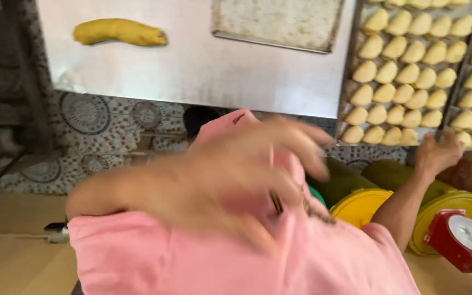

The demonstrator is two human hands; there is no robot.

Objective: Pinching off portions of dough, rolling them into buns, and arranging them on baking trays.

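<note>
My left hand [247, 164] hangs blurred in mid-air, fingers spread loosely and holding nothing, in front of my pink shirt [236, 251]. My right hand [438, 153] grips the near edge of a metal tray [350, 98] filled with rows of pale yellow pastries [400, 71]. Beside that tray sits a steel table [192, 71], with a yellow roll of dough [118, 31] and a floured baking tray [277, 22]. A red kitchen scale [460, 240] stands by my right arm.
</note>
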